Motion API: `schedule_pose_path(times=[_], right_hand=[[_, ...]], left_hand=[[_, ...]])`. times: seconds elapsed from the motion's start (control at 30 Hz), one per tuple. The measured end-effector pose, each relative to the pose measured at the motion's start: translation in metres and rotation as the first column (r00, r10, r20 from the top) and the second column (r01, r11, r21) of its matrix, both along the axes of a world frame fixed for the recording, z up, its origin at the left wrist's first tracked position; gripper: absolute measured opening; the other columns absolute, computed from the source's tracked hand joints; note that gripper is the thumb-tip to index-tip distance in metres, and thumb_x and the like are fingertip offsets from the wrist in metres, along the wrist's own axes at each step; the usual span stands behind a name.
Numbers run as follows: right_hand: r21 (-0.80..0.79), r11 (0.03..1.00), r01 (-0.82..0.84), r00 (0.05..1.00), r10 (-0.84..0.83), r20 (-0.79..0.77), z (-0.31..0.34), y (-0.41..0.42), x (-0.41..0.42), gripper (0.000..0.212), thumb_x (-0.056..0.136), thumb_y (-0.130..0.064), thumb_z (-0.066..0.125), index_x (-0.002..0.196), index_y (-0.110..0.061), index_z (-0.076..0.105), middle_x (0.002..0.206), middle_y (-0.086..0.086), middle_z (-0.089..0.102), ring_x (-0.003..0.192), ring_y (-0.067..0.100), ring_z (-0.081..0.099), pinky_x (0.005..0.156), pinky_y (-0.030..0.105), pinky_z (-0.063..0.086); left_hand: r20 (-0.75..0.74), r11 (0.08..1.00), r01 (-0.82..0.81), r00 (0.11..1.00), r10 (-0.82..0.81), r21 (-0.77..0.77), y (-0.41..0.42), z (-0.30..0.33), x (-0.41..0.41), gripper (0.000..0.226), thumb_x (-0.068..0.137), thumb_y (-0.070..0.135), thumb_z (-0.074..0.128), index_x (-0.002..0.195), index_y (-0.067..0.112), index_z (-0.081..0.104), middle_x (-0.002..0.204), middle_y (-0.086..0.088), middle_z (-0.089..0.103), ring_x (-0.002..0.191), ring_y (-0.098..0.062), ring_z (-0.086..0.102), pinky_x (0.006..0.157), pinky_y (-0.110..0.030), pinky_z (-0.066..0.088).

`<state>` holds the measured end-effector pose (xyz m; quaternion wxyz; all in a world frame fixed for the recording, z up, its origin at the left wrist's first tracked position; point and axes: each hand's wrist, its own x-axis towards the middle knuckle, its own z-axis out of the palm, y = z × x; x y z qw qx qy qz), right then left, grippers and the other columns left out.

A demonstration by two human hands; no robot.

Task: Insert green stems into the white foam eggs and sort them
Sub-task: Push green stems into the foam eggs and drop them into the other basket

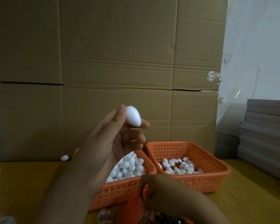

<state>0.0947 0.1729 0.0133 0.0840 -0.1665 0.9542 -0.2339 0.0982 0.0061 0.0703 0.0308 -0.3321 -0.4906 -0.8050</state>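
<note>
Down at the near edge her right hand digs, grip unclear, while the left hand pinches a foam egg aloft above two orange baskets.

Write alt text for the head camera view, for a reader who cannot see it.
A person's left hand holds up a white foam egg between thumb and fingers, while the right hand reaches down into a container of dark stems. Behind them, two orange baskets of foam eggs sit on a wooden table before a cardboard wall.
</note>
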Motion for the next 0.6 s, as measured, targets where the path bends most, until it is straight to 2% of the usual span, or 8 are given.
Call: schedule_pose_path(times=[0.1, 0.17, 0.27, 0.37, 0.5, 0.6], right_hand=[[-0.171, 0.985, -0.028, 0.996, 0.041, 0.076, 0.010, 0.006, 0.005, 0.022, 0.091, -0.004, 0.059, 0.106, -0.020, 0.058, 0.094, 0.003, 0.074, 0.084, 0.014, 0.073, 0.076, 0.027, 0.060], [-0.250, 0.967, -0.044, 0.995, 0.066, 0.080, 0.018, 0.008, 0.011, 0.021, 0.091, -0.005, 0.061, 0.102, -0.023, 0.059, 0.085, -0.001, 0.074, 0.080, 0.011, 0.073, 0.074, 0.025, 0.060], [-0.297, 0.951, -0.084, 0.996, 0.072, -0.053, 0.025, 0.007, 0.018, 0.022, 0.090, -0.010, 0.064, 0.100, -0.028, 0.062, 0.085, -0.001, 0.076, 0.079, 0.008, 0.073, 0.071, 0.021, 0.057], [-0.374, 0.922, -0.106, 0.984, 0.044, -0.171, 0.033, 0.004, 0.025, 0.025, 0.090, -0.009, 0.063, 0.103, -0.031, 0.062, 0.082, -0.003, 0.075, 0.075, 0.008, 0.072, 0.073, 0.020, 0.056], [-0.558, 0.820, -0.128, 0.955, -0.050, -0.292, 0.043, 0.001, 0.033, 0.034, 0.089, -0.003, 0.063, 0.112, -0.029, 0.059, 0.079, 0.000, 0.075, 0.070, 0.010, 0.071, 0.067, 0.020, 0.055], [-0.707, 0.683, -0.186, 0.924, -0.122, -0.361, 0.051, 0.001, 0.039, 0.028, 0.086, -0.003, 0.065, 0.108, -0.021, 0.062, 0.076, 0.003, 0.075, 0.070, 0.013, 0.072, 0.068, 0.023, 0.056]], left_hand=[[-0.045, 0.996, -0.084, 0.996, 0.083, -0.036, -0.001, -0.001, -0.001, 0.026, 0.074, 0.048, 0.067, 0.088, 0.027, 0.073, 0.091, -0.002, 0.073, 0.068, -0.008, 0.064, 0.058, -0.021, 0.052], [-0.096, 0.975, -0.201, 0.977, 0.192, -0.090, -0.002, -0.002, -0.002, 0.026, 0.070, 0.042, 0.075, 0.094, 0.032, 0.072, 0.093, 0.004, 0.072, 0.072, -0.006, 0.064, 0.060, -0.020, 0.052], [-0.251, 0.896, -0.413, 0.896, 0.366, -0.165, -0.001, -0.002, -0.004, 0.026, 0.068, 0.035, 0.075, 0.093, 0.040, 0.072, 0.092, 0.014, 0.070, 0.078, -0.001, 0.064, 0.067, -0.019, 0.053], [-0.317, 0.855, -0.482, 0.855, 0.411, -0.190, 0.001, -0.003, -0.002, 0.028, 0.068, 0.034, 0.070, 0.094, 0.043, 0.071, 0.096, 0.016, 0.071, 0.084, 0.001, 0.065, 0.075, -0.026, 0.055], [-0.363, 0.826, -0.522, 0.827, 0.429, -0.213, 0.004, -0.004, -0.001, 0.027, 0.071, 0.043, 0.067, 0.097, 0.049, 0.069, 0.098, 0.021, 0.070, 0.081, 0.000, 0.064, 0.073, -0.015, 0.052], [-0.383, 0.795, -0.566, 0.799, 0.463, -0.217, 0.005, -0.005, -0.001, 0.024, 0.070, 0.050, 0.065, 0.095, 0.049, 0.069, 0.092, 0.020, 0.069, 0.077, 0.001, 0.062, 0.068, -0.010, 0.048]])
